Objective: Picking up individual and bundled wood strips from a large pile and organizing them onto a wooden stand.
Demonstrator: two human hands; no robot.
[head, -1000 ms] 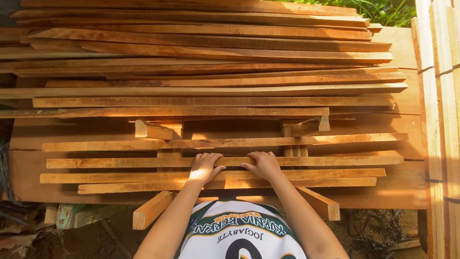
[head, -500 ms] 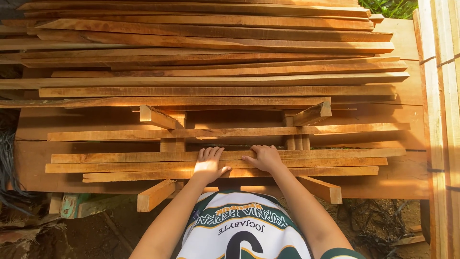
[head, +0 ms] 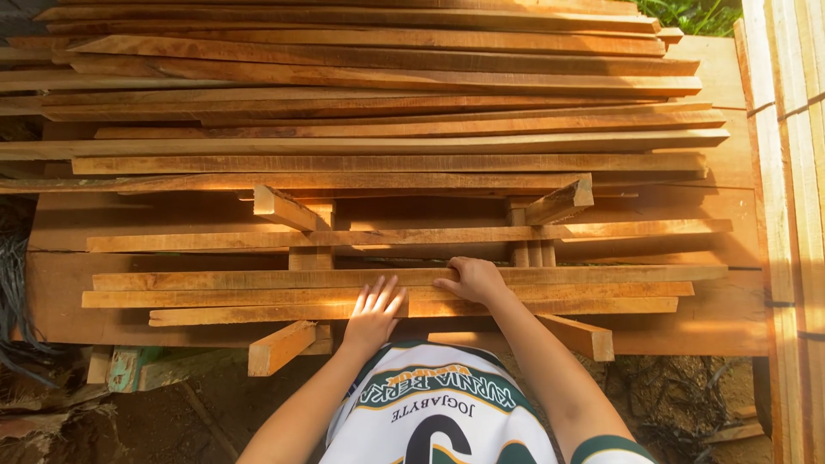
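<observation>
Wooden slats (head: 404, 292) lay lengthwise in a low stack of three at the near edge of a broad timber pile, resting on short cross pieces (head: 282, 346) that stuck out toward the person. The left hand (head: 375, 311) lay flat on the lower slats with its fingers spread and pointing away from the body. The right hand (head: 471, 279) sat just beside it, fingers curled over the far edge of the top slat (head: 601, 274), gripping it. Farther back, a single slat (head: 412, 235) lay across two upright spacer blocks (head: 533, 251), and beyond it a dense layer of long planks (head: 369, 103) covered the pile. Pale boards (head: 786, 172) ran along the right side, and bare earth (head: 189, 412) showed below.
</observation>
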